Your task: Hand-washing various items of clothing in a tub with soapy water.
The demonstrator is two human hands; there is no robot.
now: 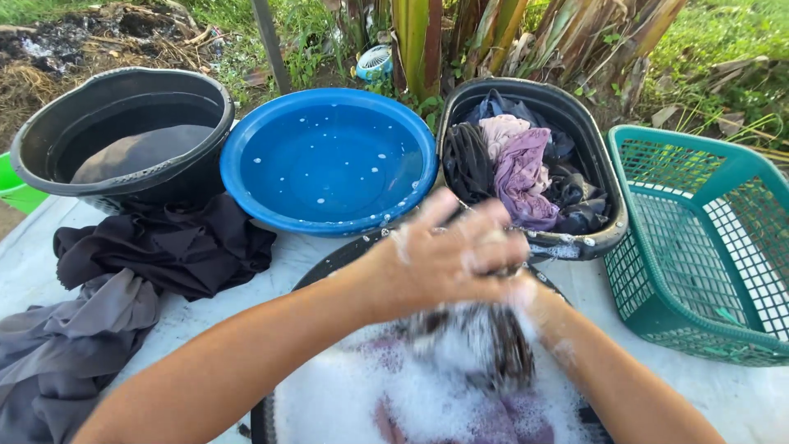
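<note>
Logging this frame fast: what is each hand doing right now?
Left hand: closed on the dark soapy cloth, above the suds.
Right hand: mostly hidden behind the left; grip cannot be told.

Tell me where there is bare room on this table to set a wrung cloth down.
Bare tabletop shows at the near right, below the green basket, and a narrow strip between the basket and the soapy basin. The left is crowded: dark clothes and grey cloth cover it. The back row of tubs leaves hardly a gap.
</note>
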